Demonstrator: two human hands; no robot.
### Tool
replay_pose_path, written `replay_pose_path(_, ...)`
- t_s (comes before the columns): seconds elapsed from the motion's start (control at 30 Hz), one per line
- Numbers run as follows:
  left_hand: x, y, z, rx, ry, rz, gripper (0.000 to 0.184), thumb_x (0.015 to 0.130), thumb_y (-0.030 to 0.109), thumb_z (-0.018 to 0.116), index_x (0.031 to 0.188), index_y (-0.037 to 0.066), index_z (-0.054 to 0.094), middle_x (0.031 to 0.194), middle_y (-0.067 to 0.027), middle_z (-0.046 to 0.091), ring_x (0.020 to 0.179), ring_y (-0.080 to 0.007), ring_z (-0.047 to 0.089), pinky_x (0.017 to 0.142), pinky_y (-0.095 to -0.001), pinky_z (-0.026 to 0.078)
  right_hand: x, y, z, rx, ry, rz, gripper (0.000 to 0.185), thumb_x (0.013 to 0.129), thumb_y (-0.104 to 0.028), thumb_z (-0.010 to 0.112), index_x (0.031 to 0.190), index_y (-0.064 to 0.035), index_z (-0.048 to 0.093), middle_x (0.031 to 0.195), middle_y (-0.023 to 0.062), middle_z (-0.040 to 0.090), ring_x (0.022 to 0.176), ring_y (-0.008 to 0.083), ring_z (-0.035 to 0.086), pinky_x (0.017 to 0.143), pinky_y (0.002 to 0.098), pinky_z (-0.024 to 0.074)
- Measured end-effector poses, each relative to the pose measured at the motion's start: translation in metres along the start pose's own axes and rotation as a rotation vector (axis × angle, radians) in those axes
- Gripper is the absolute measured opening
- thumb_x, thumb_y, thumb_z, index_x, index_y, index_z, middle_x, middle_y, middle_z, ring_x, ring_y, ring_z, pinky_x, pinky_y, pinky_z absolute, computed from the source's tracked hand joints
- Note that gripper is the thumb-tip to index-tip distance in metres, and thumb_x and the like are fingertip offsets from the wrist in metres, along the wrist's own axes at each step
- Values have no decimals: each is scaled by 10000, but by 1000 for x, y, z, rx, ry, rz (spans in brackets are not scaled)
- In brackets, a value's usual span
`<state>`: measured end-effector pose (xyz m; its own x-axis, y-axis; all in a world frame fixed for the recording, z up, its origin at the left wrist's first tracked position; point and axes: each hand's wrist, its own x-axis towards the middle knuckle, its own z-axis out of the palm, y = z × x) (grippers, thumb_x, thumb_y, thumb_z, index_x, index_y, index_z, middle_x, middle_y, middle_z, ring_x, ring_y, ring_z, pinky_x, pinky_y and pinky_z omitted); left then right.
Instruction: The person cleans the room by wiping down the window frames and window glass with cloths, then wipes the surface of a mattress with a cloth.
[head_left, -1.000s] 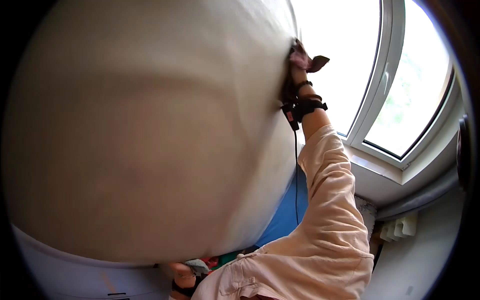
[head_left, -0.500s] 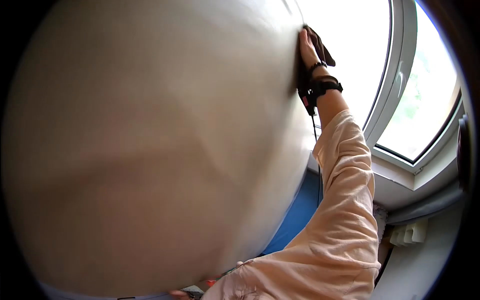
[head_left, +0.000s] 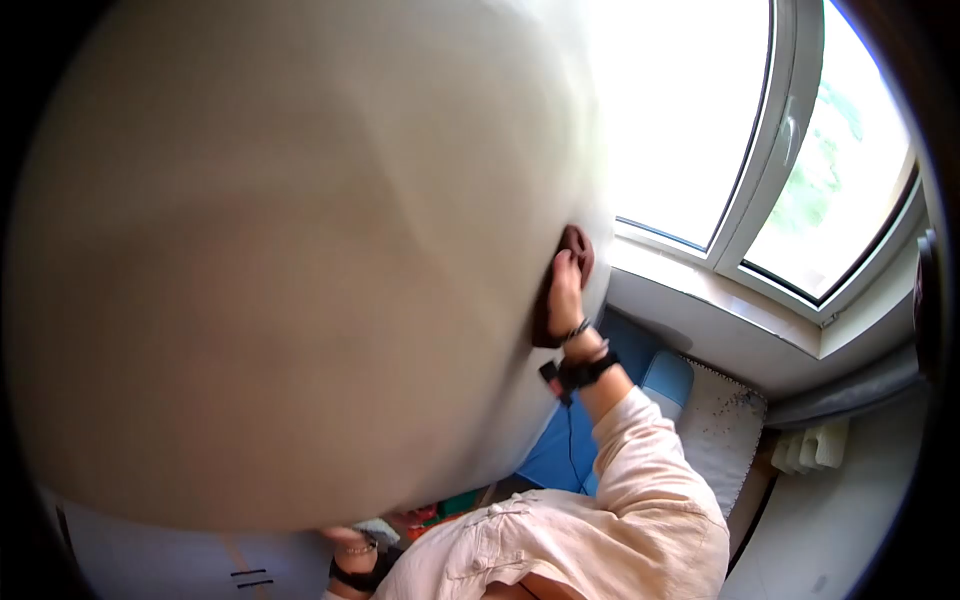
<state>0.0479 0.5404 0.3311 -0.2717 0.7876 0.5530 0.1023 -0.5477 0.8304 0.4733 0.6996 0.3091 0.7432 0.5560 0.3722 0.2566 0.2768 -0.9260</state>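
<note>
Right hand (head_left: 566, 300) lies flat, fingers stretched, against big pale panel (head_left: 300, 270), near window-side edge. Brown cloth (head_left: 574, 236) sits under palm, between hand and panel, poking out past fingertips and below heel of hand. Left hand (head_left: 345, 538) is low, at panel's bottom edge, well apart from cloth; fingers partly hidden, cannot tell if closed or gripping anything. 1 black strap (head_left: 592, 371) on each wrist. Bright window (head_left: 680, 120) beyond right hand, grey padded seat (head_left: 715, 430) below window.

Bright window (head_left: 770, 150) above pale sill (head_left: 728, 296)
</note>
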Motion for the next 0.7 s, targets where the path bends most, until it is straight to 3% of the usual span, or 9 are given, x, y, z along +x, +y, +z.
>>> replay_pose_path(0.2,2,-8,3,-152,-50,-48,351,919,252,330,1071,-37,460,997,-103,532,861,-175,516,760,-317,430,-160,-145,23,23,-544,-751,351,740,-176,480,1072,-71,511,983,95,507,898,294,466,789,374,374)
replay_pose_path(0.33,10,30,46,-97,-28,-1,378,915,294,321,1088,-13,459,1018,-89,523,894,-182,513,797,-324,422,-90,-156,10,-369,-379,-1083,381,721,-286,570,1045,-87,553,971,126,578,964,263,519,802,328,396)
replay_pose_path(0.37,8,29,46,-60,13,34,402,905,334,332,1077,-3,466,1009,-90,520,895,-196,517,794,-342,421,-72,-147,14,-101,-503,-770,375,741,-296,567,1050,-87,537,1014,149,554,964,244,523,795,327,408)
replay_pose_path(0.4,10,29,48,-68,26,33,402,905,334,332,1077,-3,466,1009,-90,520,895,-196,517,794,-342,421,-52,-121,38,509,-757,-136,315,803,-256,504,1058,-70,506,1013,107,541,908,227,527,797,330,418)
replay_pose_path(0.43,12,29,51,-247,-35,-27,402,907,341,335,1089,5,460,1023,-77,518,911,-187,512,798,-334,418,-32,-97,61,1175,-583,548,260,866,-216,441,1066,-53,474,1013,65,529,853,211,531,798,334,428)
replay_pose_path(0.5,13,27,50,-430,-87,-88,403,908,348,338,1100,13,453,1037,-64,517,927,-178,508,802,-325,415,-55,-181,30,694,-431,-33,239,906,-182,359,1077,-46,458,991,42,508,909,172,490,845,304,393)
replay_pose_path(0.57,13,20,50,-440,-133,-137,400,911,354,339,1126,32,440,1086,-45,500,978,-171,488,829,-313,403,-105,-198,55,853,-435,-9,293,902,-202,384,1155,-54,372,1078,29,443,955,127,449,832,274,388)
replay_pose_path(0.63,20,18,53,-615,-171,-179,387,912,347,346,1125,39,444,1111,-56,488,995,-176,480,839,-308,399,-151,-225,45,219,-546,-752,301,884,-203,399,1147,-57,386,1084,34,447,966,137,446,841,281,379)
replay_pose_path(0.7,21,21,59,-608,-182,-196,388,912,345,345,1127,38,443,1110,-57,490,994,-179,481,837,-310,400,-169,-247,40,-19,-577,-1139,308,867,-203,414,1139,-60,399,1091,39,450,977,147,443,850,289,370)
